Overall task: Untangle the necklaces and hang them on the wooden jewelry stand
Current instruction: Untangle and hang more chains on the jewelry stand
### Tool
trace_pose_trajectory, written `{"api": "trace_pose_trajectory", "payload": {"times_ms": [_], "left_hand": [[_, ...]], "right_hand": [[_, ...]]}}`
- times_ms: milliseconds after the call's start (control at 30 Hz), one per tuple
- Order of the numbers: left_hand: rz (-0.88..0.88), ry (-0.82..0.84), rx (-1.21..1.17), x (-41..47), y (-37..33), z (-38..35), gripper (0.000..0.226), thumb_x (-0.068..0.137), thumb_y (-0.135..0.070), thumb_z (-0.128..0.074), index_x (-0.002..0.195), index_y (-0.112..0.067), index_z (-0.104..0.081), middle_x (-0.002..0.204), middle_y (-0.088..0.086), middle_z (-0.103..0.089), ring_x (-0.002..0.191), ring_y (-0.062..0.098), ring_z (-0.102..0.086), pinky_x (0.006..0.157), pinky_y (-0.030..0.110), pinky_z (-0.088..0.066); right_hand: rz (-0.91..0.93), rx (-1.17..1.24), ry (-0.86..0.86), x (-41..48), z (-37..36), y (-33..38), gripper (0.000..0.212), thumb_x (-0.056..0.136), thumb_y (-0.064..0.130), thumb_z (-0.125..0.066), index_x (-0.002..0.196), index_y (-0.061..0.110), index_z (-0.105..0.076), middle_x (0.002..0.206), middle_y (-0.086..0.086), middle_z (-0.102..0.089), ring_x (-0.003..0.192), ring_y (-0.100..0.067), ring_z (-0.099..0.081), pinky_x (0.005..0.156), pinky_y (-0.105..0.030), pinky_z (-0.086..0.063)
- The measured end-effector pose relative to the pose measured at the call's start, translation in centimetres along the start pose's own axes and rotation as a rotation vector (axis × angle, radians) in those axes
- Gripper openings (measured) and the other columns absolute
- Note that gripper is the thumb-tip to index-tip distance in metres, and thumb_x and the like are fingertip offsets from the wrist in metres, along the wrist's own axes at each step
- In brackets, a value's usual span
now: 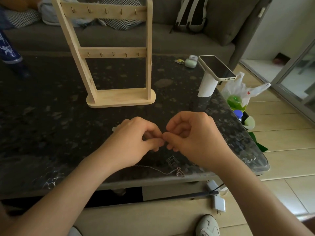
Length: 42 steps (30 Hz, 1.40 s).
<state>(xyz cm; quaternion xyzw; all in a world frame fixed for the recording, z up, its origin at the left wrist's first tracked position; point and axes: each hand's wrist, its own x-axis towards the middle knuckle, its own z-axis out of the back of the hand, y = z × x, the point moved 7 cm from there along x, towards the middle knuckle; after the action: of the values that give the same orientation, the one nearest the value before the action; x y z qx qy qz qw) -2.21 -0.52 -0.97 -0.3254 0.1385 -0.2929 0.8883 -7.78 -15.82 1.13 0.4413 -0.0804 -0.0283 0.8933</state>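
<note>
Necklace on table | left hand, right hand | both hands curled, fingertips pinching its chain

both forearms bare, entering from the lower corners and converging toward the midline. left hand palm down, fingers curled, thumb tip pressed against forefinger tip. right hand mirrored it: knuckles up, fingers curled under, thumb against forefinger. the two pinches met tip to tip between the hands. anything held in either pinch was too fine to resolve.
</note>
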Motion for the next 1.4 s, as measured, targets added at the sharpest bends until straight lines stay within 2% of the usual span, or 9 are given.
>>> {"api": "trace_pose_trajectory", "payload": {"times_ms": [133,233,600,733,900,1033,1233,1333,1400], "left_hand": [[0.049,0.027,-0.096,0.2,0.8,-0.4,0.005,0.098,-0.043,-0.073,0.096,-0.042,-0.078,0.081,-0.025,-0.076,0.083,-0.007,-0.071,0.087,0.032,-0.059],[0.078,0.024,-0.184,0.2,1.1,-0.7,0.007,0.099,-0.041,-0.072,0.098,-0.040,-0.079,0.083,-0.022,-0.077,0.085,-0.006,-0.072,0.089,0.028,-0.056],[0.353,0.024,-0.565,-0.2,3.0,-1.2,0.018,0.104,-0.040,-0.065,0.103,-0.033,-0.082,0.091,-0.011,-0.082,0.085,0.014,-0.076,0.079,0.036,-0.053],[0.391,0.014,-0.602,-0.3,3.0,-1.2,0.016,0.103,-0.040,-0.067,0.103,-0.033,-0.082,0.093,-0.010,-0.082,0.080,0.012,-0.079,0.076,0.033,-0.057],[0.438,-0.013,-0.649,-0.6,3.3,-0.9,0.012,0.100,-0.035,-0.073,0.099,-0.030,-0.085,0.106,0.001,-0.078,0.081,0.018,-0.081,0.066,0.032,-0.062],[0.423,0.028,-0.585,-0.6,3.4,-0.6,0.015,0.102,-0.032,-0.071,0.098,-0.029,-0.085,0.118,-0.006,-0.069,0.081,0.014,-0.081,0.063,0.030,-0.063],[0.379,0.022,-0.448,-0.3,3.9,0.2,0.016,0.100,-0.037,-0.071,0.093,-0.035,-0.085,0.097,-0.004,-0.078,0.092,0.014,-0.076,0.074,0.031,-0.066],[0.367,0.019,-0.397,-0.1,4.1,0.4,0.018,0.102,-0.036,-0.069,0.093,-0.035,-0.085,0.096,-0.008,-0.079,0.096,0.013,-0.074,0.085,0.035,-0.065],[0.370,0.029,-0.392,-0.1,4.3,0.6,0.020,0.103,-0.036,-0.068,0.092,-0.035,-0.085,0.097,-0.011,-0.079,0.098,0.012,-0.073,0.090,0.036,-0.063]], "right_hand": [[-0.077,-0.254,0.315,-0.5,-1.1,-1.0,0.005,0.092,0.021,-0.081,0.087,0.022,-0.080,0.067,0.007,-0.076,0.056,0.001,-0.069,0.060,-0.010,-0.053],[-0.091,-0.484,0.512,-1.6,-1.9,-1.7,0.017,0.078,0.039,-0.092,0.083,0.027,-0.081,0.071,0.015,-0.075,0.070,0.008,-0.065,0.068,-0.012,-0.054],[0.019,-0.568,0.562,-1.8,-3.0,-1.9,0.003,0.086,0.027,-0.084,0.088,0.027,-0.085,0.084,0.021,-0.073,0.082,0.001,-0.066,0.079,-0.024,-0.061],[0.050,-0.577,0.599,-2.1,-3.4,-1.9,0.015,0.089,0.019,-0.073,0.080,0.026,-0.082,0.076,0.022,-0.064,0.077,-0.002,-0.064,0.077,-0.030,-0.063],[0.042,-0.614,0.597,-2.3,-4.0,-2.6,0.028,0.086,0.019,-0.062,0.061,0.029,-0.058,0.069,0.018,-0.054,0.066,-0.002,-0.051,0.069,-0.029,-0.057],[-0.019,-0.464,0.579,-1.9,-3.6,-2.0,0.015,0.090,0.025,-0.067,0.075,0.028,-0.069,0.071,0.014,-0.067,0.069,0.000,-0.061,0.065,-0.015,-0.049],[-0.085,0.021,0.177,0.3,-1.2,-1.0,0.011,0.091,0.016,-0.075,0.081,0.020,-0.077,0.075,0.005,-0.076,0.066,-0.004,-0.068,0.064,-0.019,-0.055],[-0.147,0.153,0.096,0.5,-1.0,-1.4,0.011,0.090,0.011,-0.074,0.080,0.013,-0.078,0.077,-0.001,-0.079,0.070,-0.023,-0.071,0.066,-0.031,-0.058],[-0.168,0.199,0.064,0.6,-1.2,-1.5,0.010,0.089,0.012,-0.074,0.079,0.012,-0.078,0.078,-0.004,-0.078,0.068,-0.021,-0.069,0.065,-0.029,-0.057]]}}
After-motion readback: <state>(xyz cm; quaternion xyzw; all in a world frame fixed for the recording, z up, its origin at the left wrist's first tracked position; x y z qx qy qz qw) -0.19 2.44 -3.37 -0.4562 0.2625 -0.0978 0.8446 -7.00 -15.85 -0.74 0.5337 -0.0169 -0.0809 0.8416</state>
